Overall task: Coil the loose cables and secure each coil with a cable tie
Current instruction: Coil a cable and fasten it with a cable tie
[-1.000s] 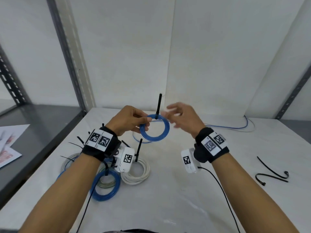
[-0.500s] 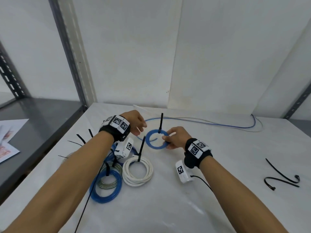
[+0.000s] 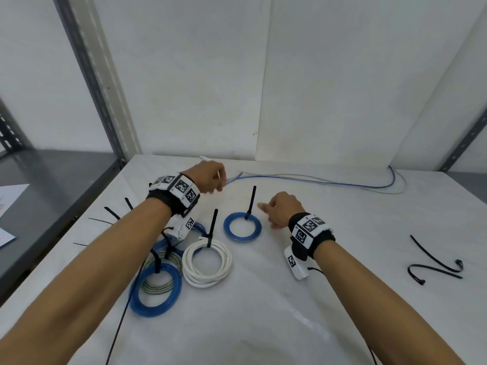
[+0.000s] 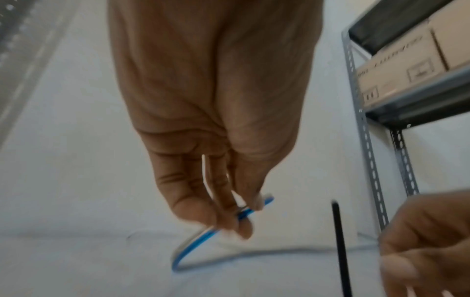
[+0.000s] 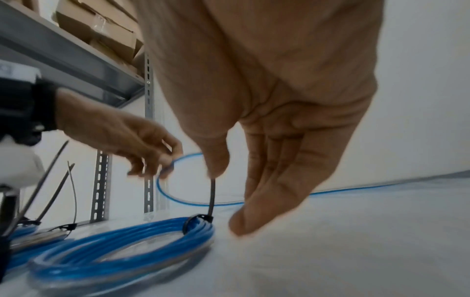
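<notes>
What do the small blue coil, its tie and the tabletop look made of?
Blue coil: glossy, translucent plastic jacket, judging by its sheen. Tie: matte black, stiff plastic, probably nylon; its tail stands upright unaided. Tabletop: smooth white, faintly veined, marble or laminate; unclear which.

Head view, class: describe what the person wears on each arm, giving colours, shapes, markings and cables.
Both forearms are bare, without sleeves. Each wrist carries a black fabric wristband topped with white square tags printed with black-and-white grid markers. A small white camera box hangs under the right wrist, trailing a thin black cable.
</notes>
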A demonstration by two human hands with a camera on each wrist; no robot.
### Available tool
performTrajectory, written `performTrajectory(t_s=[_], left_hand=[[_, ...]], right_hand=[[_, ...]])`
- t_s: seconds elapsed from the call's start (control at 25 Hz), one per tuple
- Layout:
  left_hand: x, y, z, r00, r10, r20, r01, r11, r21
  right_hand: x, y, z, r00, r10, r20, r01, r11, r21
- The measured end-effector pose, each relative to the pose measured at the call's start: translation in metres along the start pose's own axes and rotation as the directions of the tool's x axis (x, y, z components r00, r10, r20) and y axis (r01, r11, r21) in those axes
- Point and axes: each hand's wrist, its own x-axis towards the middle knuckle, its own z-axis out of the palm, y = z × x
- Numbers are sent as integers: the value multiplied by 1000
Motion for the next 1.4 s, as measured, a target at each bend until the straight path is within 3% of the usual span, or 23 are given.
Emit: performTrajectory(t_s=[0.12,0.2,0.28,0.36,0.4,0.44,0.48,0.56,0.6,0.64,0.68,0.72,0.76,0.84,0.96,1.04,1.12,1.28,1.4], left_hand=[[-10,39,-26,962,178,-206,-232,932,-278],[-17,69,-33,943,163,-290,-305,774,-555],[-21,92,-39,914,123,-386,-381,583,-718],[-23,100,-50,894,88,-439,-430,439,-789],[-24,97,-56,888,68,-454,-440,407,-800],[-25,92,-62,871,39,-491,-453,454,-767],[-28,86,-66,837,21,-547,-454,585,-672],[-37,79,-63,766,43,-641,-302,905,-300],[-42,79,-58,768,71,-637,-181,978,-108],[-44,80,-52,802,80,-592,-108,994,-12],[-44,81,-45,853,67,-517,-110,993,-53],[-42,80,-40,902,57,-429,-167,960,-223],[-40,79,-36,937,49,-345,-214,861,-462],[-37,77,-30,963,26,-268,-238,549,-801],[-28,78,-19,959,-55,-279,-264,198,-944],[-21,81,-10,958,-107,-268,-265,44,-963],[-18,83,1,958,-132,-253,-262,-59,-963],[-15,87,27,968,-102,-229,-244,-181,-953],[-13,84,44,968,-92,-234,-242,-81,-967]], right_hand=[[-7,-10,-12,947,-172,-271,220,963,158],[-16,-25,-20,899,-359,-250,419,871,256],[-24,-39,-22,871,-464,-162,491,826,275],[-27,-44,-28,871,-440,-218,491,784,380],[-30,-43,-34,874,-383,-298,483,746,459],[-34,-37,-42,858,-310,-410,497,701,511],[-38,-32,-53,800,-241,-549,552,654,517],[-51,-28,-80,629,-163,-760,675,600,429],[-58,-31,-92,567,-179,-804,724,575,382],[-63,-37,-101,527,-222,-821,760,555,338],[-67,-42,-106,509,-266,-819,780,544,308],[-66,-46,-107,503,-286,-816,786,544,293],[-62,-48,-106,513,-276,-813,776,553,302],[-52,-40,-98,564,-213,-798,738,564,371],[-39,-25,-81,678,-190,-710,675,543,499],[-37,-26,-73,735,-199,-648,647,492,583],[-35,-33,-68,758,-191,-624,637,419,646],[-30,-45,-54,756,-104,-646,639,331,695],[-28,-46,-50,759,-158,-632,643,336,688]])
